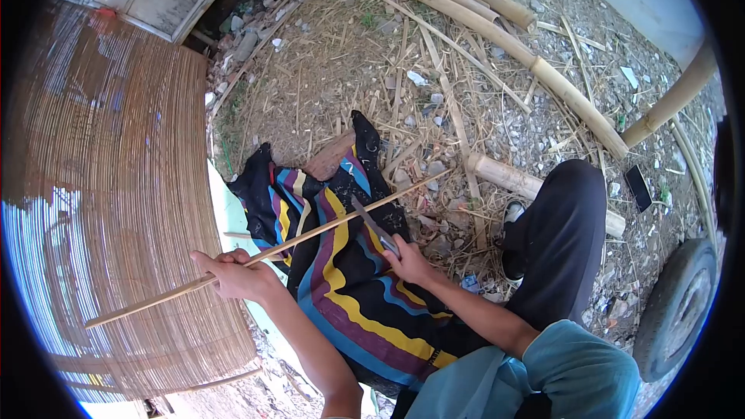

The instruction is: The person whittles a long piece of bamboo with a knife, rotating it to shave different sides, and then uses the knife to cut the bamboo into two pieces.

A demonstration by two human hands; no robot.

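Note:
A long thin bamboo strip (312, 234) runs slantwise across my lap, from the lower left up to the right. My left hand (233, 273) is closed round it left of the middle. In my right hand (409, 262) is a knife (374, 225), gripped by its handle, its blade pointing up and left and overlapping the strip in this view. Beneath both lies a striped cloth (341, 279) in black, yellow, blue and purple, spread over my lap and one leg.
A slatted bamboo screen (132, 186) fills the left side. Thick bamboo poles (497, 35) lie at the upper right, and a shorter bamboo piece (504, 174) rests near my shoe. A phone (638, 188) and a tyre (677, 310) are on the right. Stones and bamboo scraps litter the ground.

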